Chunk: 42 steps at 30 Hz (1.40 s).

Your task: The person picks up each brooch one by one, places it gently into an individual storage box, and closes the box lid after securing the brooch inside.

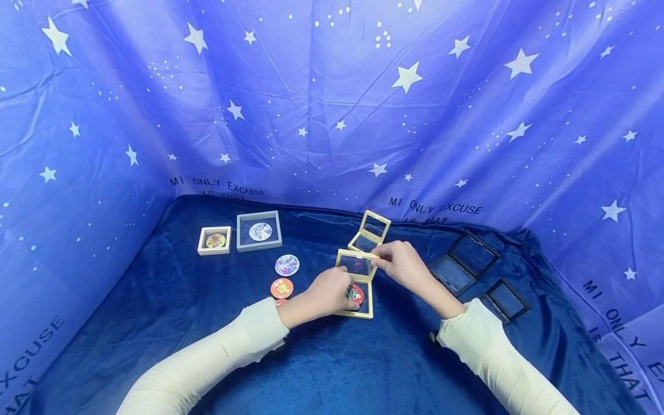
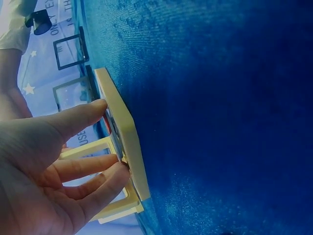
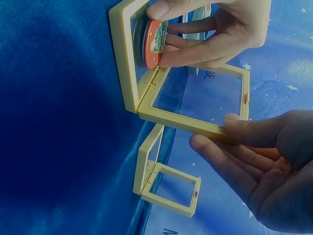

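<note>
The red tree-patterned badge [image 3: 155,45] was over the clear film [image 3: 139,41] in the base of the open cream frame [image 3: 122,58], its rim pinched by the left hand [image 1: 331,290]; whether it touched the film was hard to tell. The right hand [image 1: 402,262] gripped the raised lid [image 3: 186,124] by its edge. Good handling seemed to want the badge parallel to the film and centred before release, the lid steady and clear of the left hand. Beyond the cream frame stood a smaller frame [image 1: 373,227]; loose badges [image 1: 287,265] lay to its left, black frames [image 1: 452,275] to its right.
</note>
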### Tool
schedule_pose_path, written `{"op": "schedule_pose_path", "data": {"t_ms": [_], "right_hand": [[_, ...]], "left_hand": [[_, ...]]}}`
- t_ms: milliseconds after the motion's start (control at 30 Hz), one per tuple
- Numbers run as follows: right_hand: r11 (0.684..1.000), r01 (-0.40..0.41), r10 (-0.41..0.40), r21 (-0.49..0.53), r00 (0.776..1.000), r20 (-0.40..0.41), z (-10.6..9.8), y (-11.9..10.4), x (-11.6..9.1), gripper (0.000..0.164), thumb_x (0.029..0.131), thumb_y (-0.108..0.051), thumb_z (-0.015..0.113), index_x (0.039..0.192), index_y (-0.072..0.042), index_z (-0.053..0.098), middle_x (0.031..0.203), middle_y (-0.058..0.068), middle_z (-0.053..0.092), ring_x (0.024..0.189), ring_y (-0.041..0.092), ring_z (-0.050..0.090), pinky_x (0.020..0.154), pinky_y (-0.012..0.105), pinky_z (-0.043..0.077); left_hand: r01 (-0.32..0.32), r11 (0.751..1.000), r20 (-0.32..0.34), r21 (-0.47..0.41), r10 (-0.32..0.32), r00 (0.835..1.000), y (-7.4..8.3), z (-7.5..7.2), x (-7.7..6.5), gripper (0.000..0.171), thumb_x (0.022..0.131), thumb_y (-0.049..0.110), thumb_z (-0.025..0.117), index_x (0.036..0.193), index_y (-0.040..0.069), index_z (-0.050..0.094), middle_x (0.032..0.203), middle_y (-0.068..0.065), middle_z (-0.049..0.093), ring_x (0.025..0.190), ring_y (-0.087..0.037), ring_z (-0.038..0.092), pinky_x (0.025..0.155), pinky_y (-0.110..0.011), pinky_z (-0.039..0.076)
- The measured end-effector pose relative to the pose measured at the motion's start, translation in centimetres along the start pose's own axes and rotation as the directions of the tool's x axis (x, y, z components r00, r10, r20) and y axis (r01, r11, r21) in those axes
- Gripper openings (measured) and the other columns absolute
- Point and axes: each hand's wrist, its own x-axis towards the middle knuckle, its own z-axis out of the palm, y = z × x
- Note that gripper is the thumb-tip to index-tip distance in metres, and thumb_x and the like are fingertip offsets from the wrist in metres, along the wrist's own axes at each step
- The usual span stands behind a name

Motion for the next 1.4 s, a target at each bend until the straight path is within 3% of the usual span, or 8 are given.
{"op": "schedule_pose_path", "data": {"t_ms": [533,767,967,1167,1300,1400], "right_hand": [[1.0,-0.003,0.003,0.0,1.0,0.009,-0.3,-0.1,0.0,0.009,0.092,-0.008,0.073,0.097,-0.002,0.078,0.081,0.007,0.075,0.065,0.012,0.059,0.062,0.031,0.049],[1.0,-0.005,0.005,0.008,1.0,0.02,-0.3,0.2,0.1,0.01,0.093,-0.009,0.073,0.098,-0.002,0.078,0.082,0.01,0.076,0.064,0.011,0.059,0.062,0.031,0.048],[1.0,0.005,-0.005,0.006,1.0,0.009,-0.2,0.4,0.1,0.01,0.092,-0.011,0.074,0.097,-0.003,0.078,0.08,0.007,0.075,0.065,0.01,0.061,0.063,0.032,0.051],[1.0,-0.007,0.007,0.024,1.0,0.009,-0.4,0.5,-0.1,0.011,0.092,-0.017,0.075,0.095,-0.007,0.078,0.08,0.005,0.075,0.066,0.01,0.062,0.063,0.032,0.052],[0.997,-0.041,0.04,0.066,0.999,0.016,-0.4,0.5,-0.2,0.016,0.095,-0.024,0.073,0.094,-0.009,0.079,0.084,0.005,0.076,0.069,0.013,0.064,0.064,0.03,0.052],[0.993,-0.06,0.059,0.1,0.998,0.013,-0.6,0.5,-0.2,0.022,0.097,-0.028,0.07,0.097,-0.008,0.08,0.088,0.006,0.077,0.071,0.013,0.065,0.066,0.03,0.052]], "left_hand": [[-0.026,1.0,-0.011,0.012,0.026,1.0,-0.1,-0.1,-0.3,0.036,0.079,0.045,0.086,0.086,0.012,0.075,0.084,0.0,0.064,0.067,-0.008,0.054,0.061,-0.025,0.047],[-0.036,0.999,-0.034,0.002,0.036,0.999,-0.1,-0.3,-0.4,0.035,0.084,0.044,0.082,0.094,0.011,0.078,0.085,-0.001,0.065,0.069,-0.009,0.053,0.062,-0.025,0.046],[-0.035,0.999,-0.057,0.002,0.035,0.998,0.0,-0.9,-0.6,0.03,0.088,0.042,0.078,0.087,0.012,0.078,0.075,0.001,0.06,0.065,-0.01,0.049,0.057,-0.026,0.039],[-0.059,0.998,-0.161,-0.027,0.054,0.985,0.2,-1.4,-0.9,0.024,0.091,0.033,0.076,0.096,0.01,0.08,0.083,-0.002,0.072,0.07,-0.011,0.062,0.06,-0.026,0.05],[-0.099,0.99,-0.264,-0.098,0.07,0.962,0.3,-2.2,-1.0,0.017,0.093,0.025,0.074,0.097,0.01,0.08,0.086,-0.003,0.075,0.069,-0.008,0.062,0.059,-0.022,0.05],[-0.125,0.979,-0.347,-0.159,0.064,0.936,0.3,-2.9,-1.0,0.013,0.094,0.022,0.073,0.093,0.011,0.08,0.082,0.0,0.074,0.068,-0.007,0.062,0.058,-0.018,0.047]]}}
